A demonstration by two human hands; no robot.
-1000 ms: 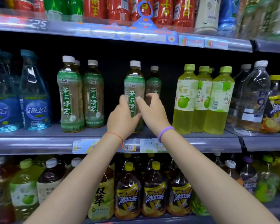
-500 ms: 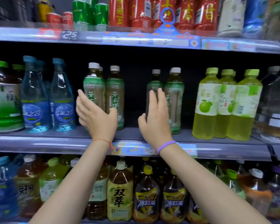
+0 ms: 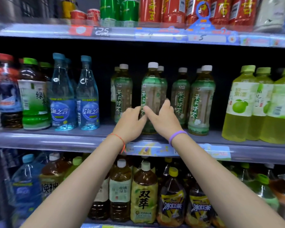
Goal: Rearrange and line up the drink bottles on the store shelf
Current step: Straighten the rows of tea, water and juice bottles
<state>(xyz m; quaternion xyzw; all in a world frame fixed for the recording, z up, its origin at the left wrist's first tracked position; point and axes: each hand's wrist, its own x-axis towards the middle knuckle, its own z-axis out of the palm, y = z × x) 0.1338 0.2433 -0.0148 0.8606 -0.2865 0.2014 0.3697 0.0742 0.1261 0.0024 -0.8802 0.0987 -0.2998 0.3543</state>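
Note:
Several green-labelled jasmine tea bottles with white caps stand on the middle shelf (image 3: pixel 56 137). Both hands wrap the lower half of one tea bottle (image 3: pixel 150 89) at the shelf's front edge: my left hand (image 3: pixel 130 122) grips its left side, my right hand (image 3: pixel 163 119) its right side, thumbs meeting on the label. Its base is hidden behind my hands. Another tea bottle (image 3: pixel 123 92) stands to the left, and two more tea bottles (image 3: pixel 201 99) to the right, one set further back.
Blue water bottles (image 3: pixel 87 99) and dark tea bottles stand to the left, yellow-green juice bottles (image 3: pixel 242 104) to the right. Red and green cans fill the top shelf; large bottles (image 3: pixel 144 193) crowd the shelf below. Price tags line the shelf edges.
Both hands were spread apart and open half a second ago; they have come together around one tea bottle, now at the shelf front between the groups. The camera moved closer.

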